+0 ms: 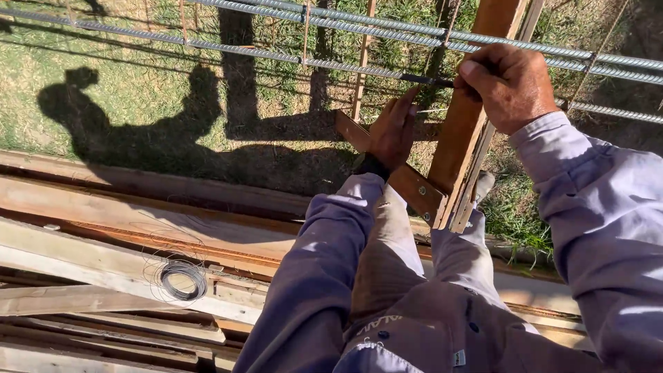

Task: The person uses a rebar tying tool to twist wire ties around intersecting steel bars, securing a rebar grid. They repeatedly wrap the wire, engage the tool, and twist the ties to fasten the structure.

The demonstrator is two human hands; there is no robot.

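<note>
The right hand (510, 84) was clenched around a dark, slim tool (428, 80), its tip laid against the ribbed steel bar (345, 68) where that bar met the upright wooden post (464, 131). The left hand (394, 130) sat just below the bar, fingers pinched on a thin tie wire (429, 110) that showed only as a pale thread; whether that grip was fully shut on it could not be made out.

The bar ran level, left to right, across the post, with a second ribbed bar (387, 22) above it and thin uprights crossing both. The bar looked heavy and stiff, unlikely to give under a hand, and its ribs should have kept a wire from sliding. The wire looked light and soft, easily kinked, best held close to the crossing so the twist stayed tight.

A slanted wooden brace (407, 181) met the post below the bar. Well below and left of the bar, a coil of dark wire (182, 278) lay on stacked planks (97, 262). Grass (138, 83) beyond the bar carried the person's shadow.
</note>
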